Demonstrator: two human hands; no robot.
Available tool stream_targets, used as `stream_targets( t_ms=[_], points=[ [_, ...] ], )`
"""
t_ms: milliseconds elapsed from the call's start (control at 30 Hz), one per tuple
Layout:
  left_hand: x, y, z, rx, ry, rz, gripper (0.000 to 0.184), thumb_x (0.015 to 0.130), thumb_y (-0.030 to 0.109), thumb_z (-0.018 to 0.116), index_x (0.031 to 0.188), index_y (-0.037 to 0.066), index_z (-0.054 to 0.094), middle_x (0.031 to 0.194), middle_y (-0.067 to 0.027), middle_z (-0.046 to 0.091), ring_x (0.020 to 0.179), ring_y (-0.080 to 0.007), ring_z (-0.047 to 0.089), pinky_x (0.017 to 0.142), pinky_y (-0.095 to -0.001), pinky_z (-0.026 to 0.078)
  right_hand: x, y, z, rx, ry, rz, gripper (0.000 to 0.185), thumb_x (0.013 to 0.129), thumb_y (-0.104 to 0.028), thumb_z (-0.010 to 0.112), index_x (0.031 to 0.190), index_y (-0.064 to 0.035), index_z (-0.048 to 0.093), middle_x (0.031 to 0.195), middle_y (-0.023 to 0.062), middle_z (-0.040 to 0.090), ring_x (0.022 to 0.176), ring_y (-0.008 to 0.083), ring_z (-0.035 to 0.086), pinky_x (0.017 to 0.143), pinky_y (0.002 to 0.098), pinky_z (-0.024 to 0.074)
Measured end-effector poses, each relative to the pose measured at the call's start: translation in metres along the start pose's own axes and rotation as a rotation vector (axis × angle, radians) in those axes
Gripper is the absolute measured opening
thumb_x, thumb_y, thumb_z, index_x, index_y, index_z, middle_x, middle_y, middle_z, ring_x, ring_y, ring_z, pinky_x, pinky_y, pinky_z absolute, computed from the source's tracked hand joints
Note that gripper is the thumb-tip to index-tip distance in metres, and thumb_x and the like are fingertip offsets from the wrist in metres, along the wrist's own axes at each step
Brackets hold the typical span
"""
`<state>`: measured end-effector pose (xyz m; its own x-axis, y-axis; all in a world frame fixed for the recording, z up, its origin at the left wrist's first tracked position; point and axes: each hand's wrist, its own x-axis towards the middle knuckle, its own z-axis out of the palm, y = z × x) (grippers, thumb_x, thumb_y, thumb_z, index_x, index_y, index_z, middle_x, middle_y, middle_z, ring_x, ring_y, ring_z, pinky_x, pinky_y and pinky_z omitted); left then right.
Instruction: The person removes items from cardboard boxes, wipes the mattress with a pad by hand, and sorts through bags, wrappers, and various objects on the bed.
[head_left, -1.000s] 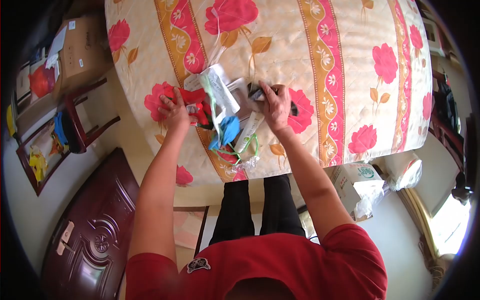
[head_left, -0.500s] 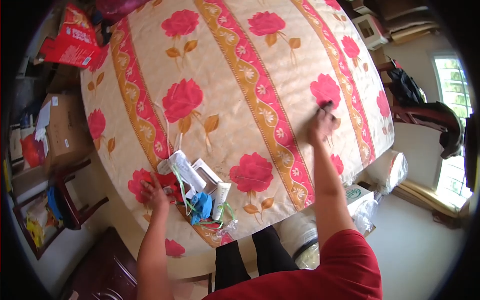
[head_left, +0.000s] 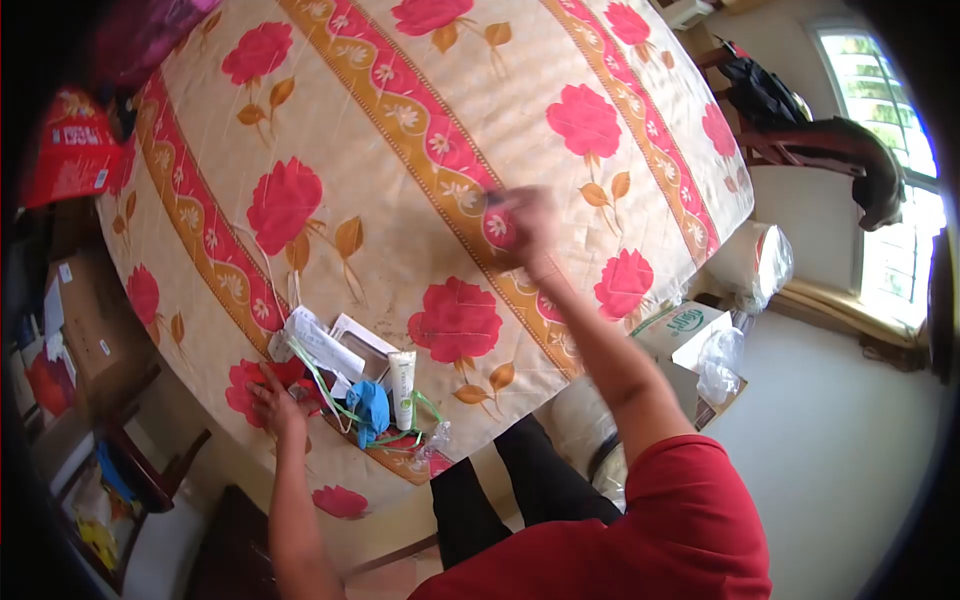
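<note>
My left hand (head_left: 281,402) lies with fingers spread at the left of a small pile, on or beside a red item (head_left: 300,386). The pile holds white papers (head_left: 322,345), a shallow white box (head_left: 362,340), a white tube (head_left: 402,388), a crumpled blue item (head_left: 369,412) and green cord (head_left: 428,404). Away from the pile, my right hand (head_left: 525,228) is over the striped part of the flowered cover (head_left: 400,200). Motion blurs it; something dark shows at its fingertips, and its grip cannot be made out.
A red box (head_left: 75,150) and a brown carton (head_left: 95,320) stand at the left. Beyond the cover's right edge are a white carton (head_left: 680,330), plastic-wrapped items (head_left: 755,265) and a chair with dark cloth (head_left: 820,140).
My right hand moved from the pile out to the right over the cover, then came partway back left. My left hand stayed at the pile's left side. The view shifted and turned.
</note>
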<state>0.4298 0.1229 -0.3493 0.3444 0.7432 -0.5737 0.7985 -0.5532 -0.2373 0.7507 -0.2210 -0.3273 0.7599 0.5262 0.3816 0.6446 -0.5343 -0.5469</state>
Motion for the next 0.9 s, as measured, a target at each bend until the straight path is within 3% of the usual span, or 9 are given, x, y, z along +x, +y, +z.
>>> stream_targets(
  t_ms=[133,167,267,367,433,467,567,633,900],
  points=[
    [-0.003,0.003,-0.002,-0.016,0.012,0.000,0.126,0.048,0.021,0.085,0.142,0.028,0.001,0.146,-0.0234,0.002,0.124,-0.0526,0.025,0.100,-0.0498,0.034,-0.065,0.209,-0.088,-0.533,0.664,1.081,0.030,0.085,-0.013,0.042,0.109,0.0004,0.054,0.097,0.0168,0.059,0.094,0.0286,0.055,0.080,0.0357,0.0449],
    [-0.004,0.007,-0.005,-0.028,0.012,-0.005,0.126,0.048,0.020,0.085,0.142,0.028,0.002,0.146,-0.0235,0.002,0.125,-0.0527,0.024,0.100,-0.0500,0.033,-0.055,0.196,-0.124,-0.596,0.458,1.446,0.041,0.084,-0.018,0.044,0.120,0.0006,0.049,0.104,0.0187,0.058,0.101,0.0318,0.055,0.087,0.0398,0.0444],
    [-0.001,0.003,0.000,-0.071,0.038,0.009,0.125,0.047,0.018,0.085,0.142,0.028,0.004,0.146,-0.0236,0.002,0.126,-0.0528,0.021,0.100,-0.0508,0.032,-0.044,0.242,-0.097,-0.501,0.519,1.227,0.040,0.082,-0.021,0.050,0.118,-0.0039,0.052,0.100,0.0163,0.056,0.096,0.0289,0.054,0.078,0.0365,0.0450],
    [-0.004,0.008,-0.007,-0.089,-0.008,-0.024,0.125,0.048,0.017,0.084,0.142,0.029,0.004,0.146,-0.0235,0.001,0.127,-0.0524,0.018,0.101,-0.0500,0.032,0.033,0.244,-0.003,-0.314,0.663,0.671,0.035,0.082,-0.024,0.052,0.114,-0.0117,0.057,0.098,0.0119,0.052,0.087,0.0250,0.053,0.074,0.0305,0.0413],
    [0.000,0.005,-0.002,-0.087,0.038,0.019,0.126,0.046,0.018,0.085,0.143,0.028,0.004,0.146,-0.0232,0.000,0.128,-0.0512,0.017,0.102,-0.0487,0.031,0.100,0.164,0.042,-0.707,0.410,0.610,0.030,0.086,-0.033,0.047,0.102,-0.0104,0.058,0.088,0.0129,0.051,0.081,0.0292,0.051,0.072,0.0365,0.0403],
    [0.007,-0.003,0.011,-0.073,0.089,0.066,0.127,0.046,0.019,0.085,0.143,0.028,0.004,0.146,-0.0234,0.000,0.128,-0.0510,0.017,0.102,-0.0484,0.031,0.130,0.125,0.065,-0.644,0.248,0.497,0.041,0.082,-0.018,0.043,0.122,-0.0175,0.051,0.088,0.0125,0.059,0.085,0.0276,0.052,0.075,0.0349,0.0419],
    [-0.001,0.007,-0.004,-0.046,0.004,-0.006,0.127,0.045,0.022,0.086,0.143,0.027,0.004,0.146,-0.0251,0.002,0.128,-0.0505,0.018,0.103,-0.0476,0.029,0.170,0.035,0.163,-0.358,-0.025,0.045,0.015,0.080,-0.017,0.050,0.087,-0.0093,0.060,0.092,0.0097,0.055,0.086,0.0271,0.053,0.073,0.0387,0.0445],
    [0.000,0.005,-0.004,-0.026,-0.004,-0.010,0.126,0.046,0.022,0.085,0.143,0.027,0.004,0.145,-0.0252,0.002,0.128,-0.0507,0.019,0.103,-0.0472,0.030,0.161,-0.045,0.200,-0.027,-0.032,-0.007,0.021,0.077,-0.016,0.053,0.095,-0.0188,0.064,0.093,0.0082,0.052,0.088,0.0268,0.052,0.075,0.0377,0.0434],
    [-0.004,0.007,-0.012,-0.042,-0.041,-0.029,0.124,0.050,0.025,0.085,0.142,0.031,0.002,0.147,-0.0205,0.001,0.128,-0.0497,0.021,0.097,-0.0555,0.034,0.014,-0.178,0.200,0.251,-0.481,-0.294,0.030,0.078,-0.014,0.049,0.104,-0.0158,0.064,0.092,0.0077,0.050,0.092,0.0229,0.050,0.077,0.0353,0.0405]
  ],
)
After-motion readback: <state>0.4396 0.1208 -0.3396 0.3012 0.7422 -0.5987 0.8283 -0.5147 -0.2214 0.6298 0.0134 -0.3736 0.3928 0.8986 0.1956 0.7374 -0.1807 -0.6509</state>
